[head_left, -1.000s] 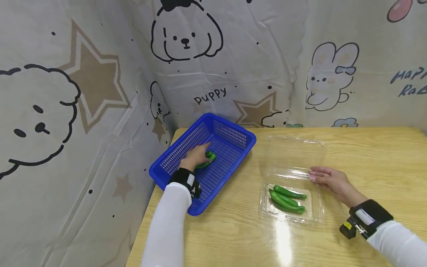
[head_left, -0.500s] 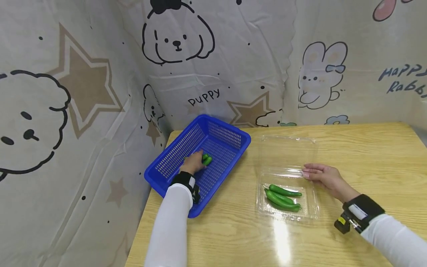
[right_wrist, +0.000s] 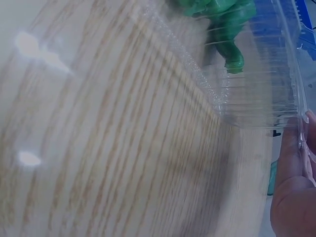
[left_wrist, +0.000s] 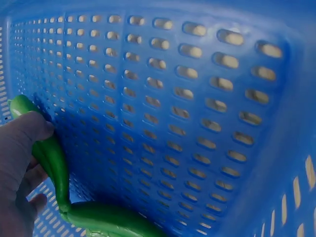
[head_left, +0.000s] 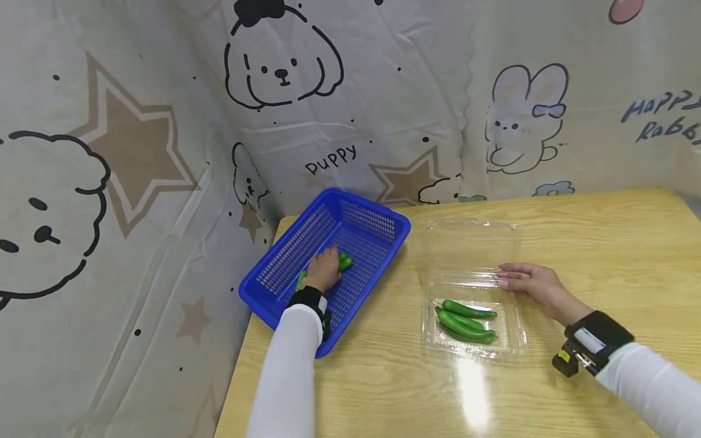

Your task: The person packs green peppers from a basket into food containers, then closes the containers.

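My left hand [head_left: 323,269] reaches down into the blue plastic basket [head_left: 372,212]. In the left wrist view, its thumb and fingers pinch a green chili pepper [left_wrist: 55,160] close to the basket's wall. Another green pepper [left_wrist: 116,221] lies below that one, touching its tip. On the right, an opened clear plastic container [head_left: 471,246] lies flat with its lid folded back. Several green peppers [head_left: 465,327] lie inside the container's near half. My right hand [head_left: 539,289] holds the container's right edge near the hinge, thumb and fingers on either side of the rim.
Basket and container stand apart on a wooden table [head_left: 378,389]. A printed cloth [head_left: 306,134] hangs along the table's back and left sides. Light glares off the tabletop in front of the container.
My left hand has shifted among the peppers in the basket, toward its near left part. The right hand keeps its hold on the container. The head view has turned slightly right.
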### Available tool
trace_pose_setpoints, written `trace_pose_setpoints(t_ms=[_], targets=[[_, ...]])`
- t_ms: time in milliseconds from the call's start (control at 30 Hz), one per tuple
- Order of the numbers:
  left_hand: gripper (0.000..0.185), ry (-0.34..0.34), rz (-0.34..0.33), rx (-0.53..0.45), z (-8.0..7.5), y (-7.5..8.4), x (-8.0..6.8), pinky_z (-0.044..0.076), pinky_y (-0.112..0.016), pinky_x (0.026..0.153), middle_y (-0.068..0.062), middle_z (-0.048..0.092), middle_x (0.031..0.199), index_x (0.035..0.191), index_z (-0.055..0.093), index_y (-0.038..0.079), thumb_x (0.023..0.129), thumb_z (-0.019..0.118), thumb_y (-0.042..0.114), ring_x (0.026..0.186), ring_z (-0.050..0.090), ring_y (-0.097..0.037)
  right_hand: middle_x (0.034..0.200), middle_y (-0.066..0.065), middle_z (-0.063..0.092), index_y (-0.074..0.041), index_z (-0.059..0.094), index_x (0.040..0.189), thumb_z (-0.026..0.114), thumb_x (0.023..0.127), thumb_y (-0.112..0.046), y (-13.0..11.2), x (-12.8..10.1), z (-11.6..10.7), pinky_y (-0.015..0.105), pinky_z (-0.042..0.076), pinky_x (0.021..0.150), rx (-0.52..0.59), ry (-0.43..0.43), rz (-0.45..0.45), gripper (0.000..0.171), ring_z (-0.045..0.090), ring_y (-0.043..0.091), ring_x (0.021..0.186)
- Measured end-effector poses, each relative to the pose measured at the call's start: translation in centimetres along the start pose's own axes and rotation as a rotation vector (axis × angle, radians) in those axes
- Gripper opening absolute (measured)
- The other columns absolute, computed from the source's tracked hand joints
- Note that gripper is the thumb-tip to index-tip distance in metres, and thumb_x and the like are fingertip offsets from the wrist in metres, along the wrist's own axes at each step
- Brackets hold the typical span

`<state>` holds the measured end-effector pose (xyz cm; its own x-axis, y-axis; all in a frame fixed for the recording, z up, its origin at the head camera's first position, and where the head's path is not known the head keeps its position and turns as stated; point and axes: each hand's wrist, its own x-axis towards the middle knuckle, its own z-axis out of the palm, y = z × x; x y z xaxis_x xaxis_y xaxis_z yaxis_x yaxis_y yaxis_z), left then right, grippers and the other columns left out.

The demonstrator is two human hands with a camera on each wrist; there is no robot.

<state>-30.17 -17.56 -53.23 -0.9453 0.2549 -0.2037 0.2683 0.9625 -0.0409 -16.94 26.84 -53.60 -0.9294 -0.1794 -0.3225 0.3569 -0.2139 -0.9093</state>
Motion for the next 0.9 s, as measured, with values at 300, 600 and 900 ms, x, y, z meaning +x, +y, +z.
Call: trace_pose_setpoints(t_ms=[300,600,900], targets=[[0.045,0.017,0.147,0.04,0.3,0.0,-1.0,0.049,-0.045,0.086,-0.018,0.06,0.103,0.109,0.059,-0.003,0.077,0.076,0.023,0.1,0.059,-0.033,0.097,-0.009,0.071,-0.007,0.063,0.114,0.065,0.085,0.001,-0.1,-0.1,0.8,0.023,0.053,0.079,-0.026,-0.013,-0.004,0.03,0.068,0.005,0.089],[0.041,0.047,0.134,-0.096,-1.3,0.5,-1.4,0.049,-0.04,0.072,-0.009,0.058,0.091,0.102,0.06,0.002,0.075,0.077,0.026,0.081,0.056,-0.023,0.096,-0.015,0.07,0.002,0.053,0.127,0.066,0.087,-0.004,0.0,0.0,0.7,0.023,0.053,0.081,-0.089,-0.001,0.014,0.043,0.067,0.002,0.089],[0.051,0.159,0.138,-0.233,-3.6,1.2,-1.7,0.05,-0.039,0.079,-0.014,0.061,0.105,0.118,0.057,-0.003,0.078,0.073,0.022,0.089,0.059,-0.025,0.097,-0.014,0.071,-0.004,0.058,0.123,0.067,0.086,-0.004,-0.1,-0.3,0.5,0.023,0.053,0.081,-0.071,-0.001,0.027,0.038,0.067,0.003,0.089]])
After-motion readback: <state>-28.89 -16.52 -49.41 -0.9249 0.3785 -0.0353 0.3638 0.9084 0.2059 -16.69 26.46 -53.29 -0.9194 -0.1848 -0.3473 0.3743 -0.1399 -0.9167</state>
